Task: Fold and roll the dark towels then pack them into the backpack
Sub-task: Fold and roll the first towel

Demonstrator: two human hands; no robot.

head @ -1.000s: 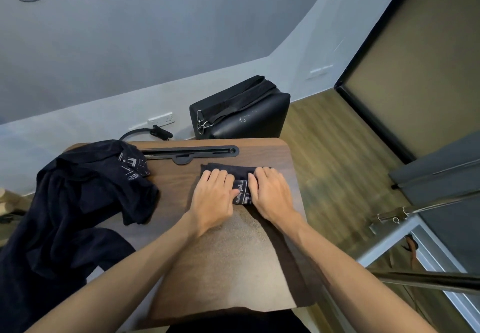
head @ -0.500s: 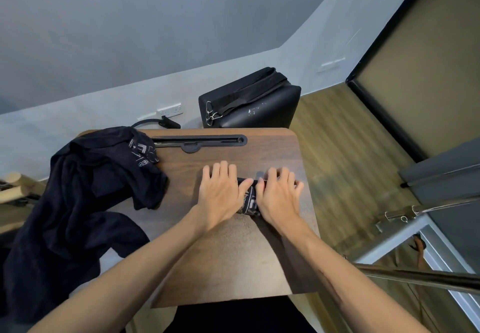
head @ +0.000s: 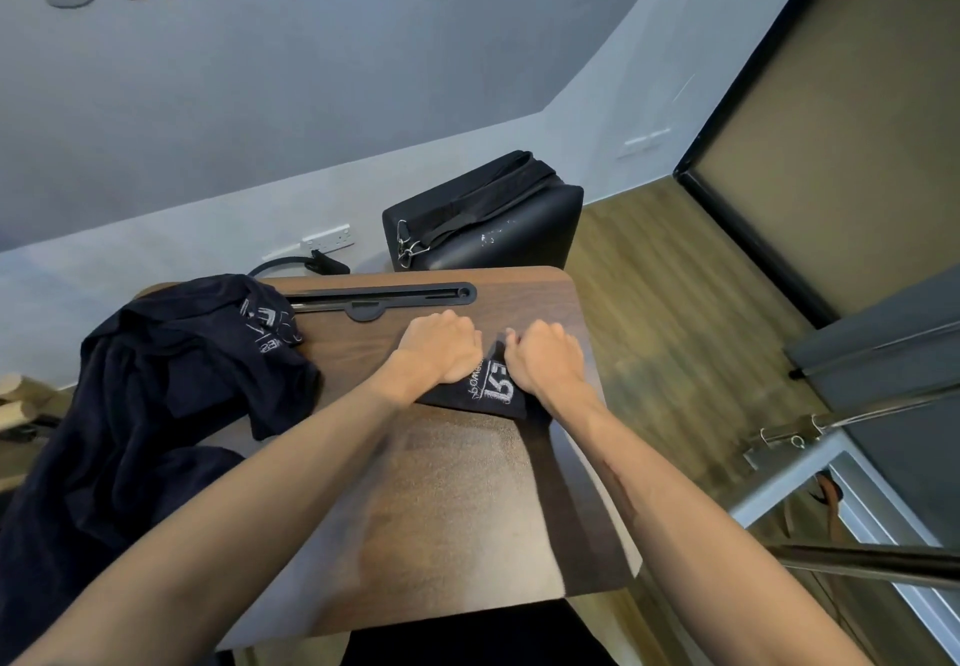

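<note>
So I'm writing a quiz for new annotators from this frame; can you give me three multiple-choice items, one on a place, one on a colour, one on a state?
1. Where is the black bag?
A. on the floor beyond the table's far edge
B. on the table
C. on the person's lap

2. What colour is the print on the towel roll?
A. red
B. white
C. yellow

3. How do the left hand and right hand stand?
A. both flat and open
B. one lifted away
C. both curled on the roll

Answers: 1 A, it stands behind the wooden table. 2 B, pale lettering shows between the hands. 3 C, the fingers of both are bent over the cloth.
</note>
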